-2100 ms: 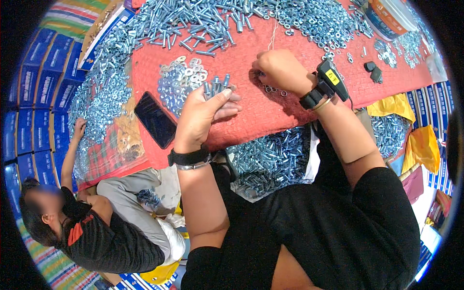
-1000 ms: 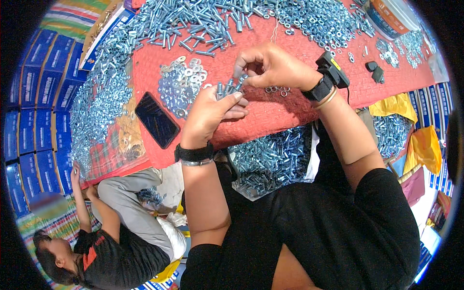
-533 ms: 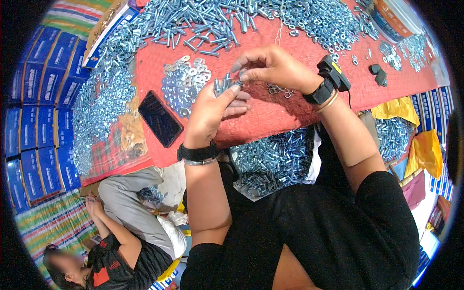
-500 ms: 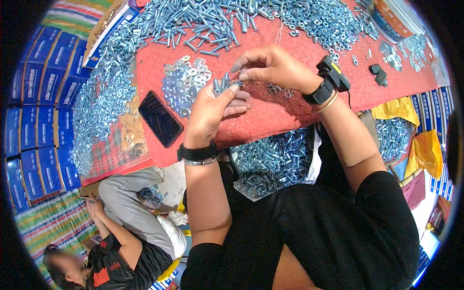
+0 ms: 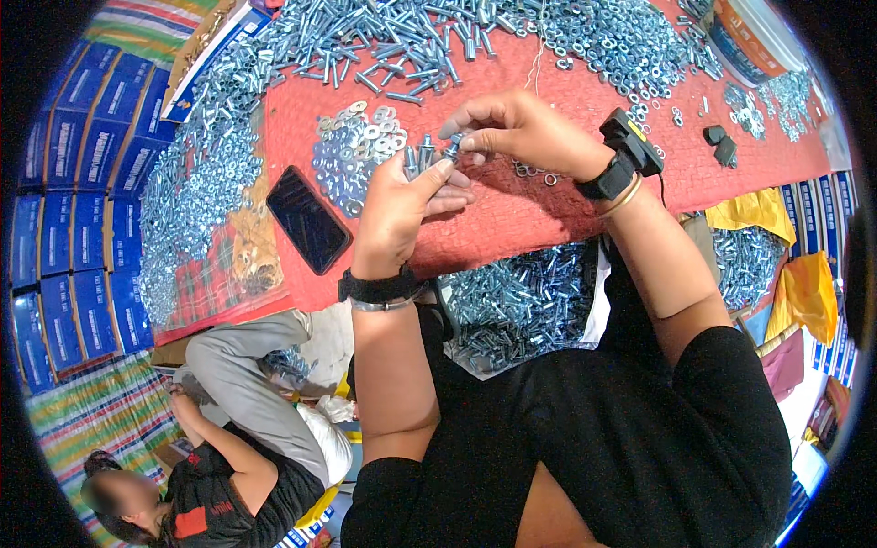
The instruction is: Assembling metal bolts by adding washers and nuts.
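Note:
My left hand [image 5: 402,205] is closed around several silver bolts [image 5: 423,157], which stand up between its thumb and fingers. Against it comes my right hand [image 5: 530,135], thumb and fingertips curled about the upper end of another bolt [image 5: 454,144]. Any small ring at those fingertips is too small to make out. Just left of the hands lies a pile of flat washers [image 5: 352,155] on the red cloth [image 5: 493,242]. A few small rings [image 5: 539,173] rest on the cloth beneath my right wrist.
A heap of bolts [image 5: 393,41] covers the far side, with rings and nuts [image 5: 612,46] heaped to its right. A black phone [image 5: 309,219] lies at left. Loose bolts [image 5: 521,306] fill a container below the table edge. A person [image 5: 228,466] sits at lower left.
My right fingertips have closed in on a bolt that now stands up beside my left thumb. My left hand keeps its bolts. The whole view has shifted slightly.

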`<action>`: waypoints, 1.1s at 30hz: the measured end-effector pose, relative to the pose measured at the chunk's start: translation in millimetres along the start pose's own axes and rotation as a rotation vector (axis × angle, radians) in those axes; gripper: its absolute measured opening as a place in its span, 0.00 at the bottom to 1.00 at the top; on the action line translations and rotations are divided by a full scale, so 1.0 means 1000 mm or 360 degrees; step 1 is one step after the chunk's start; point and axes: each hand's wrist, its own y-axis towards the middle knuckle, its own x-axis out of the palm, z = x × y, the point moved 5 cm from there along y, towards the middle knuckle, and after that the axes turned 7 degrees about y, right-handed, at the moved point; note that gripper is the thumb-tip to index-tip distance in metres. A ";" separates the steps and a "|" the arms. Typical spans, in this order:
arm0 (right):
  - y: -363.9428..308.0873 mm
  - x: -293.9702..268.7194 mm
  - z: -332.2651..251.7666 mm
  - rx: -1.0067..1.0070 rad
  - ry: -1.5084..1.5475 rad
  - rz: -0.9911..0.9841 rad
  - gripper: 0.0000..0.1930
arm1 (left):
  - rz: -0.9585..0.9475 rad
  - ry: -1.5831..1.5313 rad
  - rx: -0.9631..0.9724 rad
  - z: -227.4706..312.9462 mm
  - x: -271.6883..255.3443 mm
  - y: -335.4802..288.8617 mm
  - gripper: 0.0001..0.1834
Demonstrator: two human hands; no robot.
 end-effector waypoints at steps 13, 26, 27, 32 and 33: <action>-0.002 0.000 -0.011 -0.0112 -0.0057 0.0050 0.12 | -0.0119 -0.0066 -0.0063 0.004 0.001 -0.004 0.13; 0.001 -0.003 -0.003 -0.0153 -0.0213 0.0119 0.12 | -0.0011 -0.0080 -0.0014 0.003 0.002 0.000 0.11; 0.002 -0.004 -0.002 -0.0098 -0.0419 0.0112 0.12 | -0.0001 -0.0077 -0.0016 0.003 0.002 0.000 0.11; 0.005 -0.002 0.002 0.0179 -0.0796 0.0190 0.22 | -0.0010 -0.0003 -0.0038 0.002 0.003 0.000 0.11; 0.004 0.000 -0.004 -0.0069 -0.0599 0.0340 0.25 | -0.0010 -0.0007 -0.0031 0.002 0.003 0.000 0.11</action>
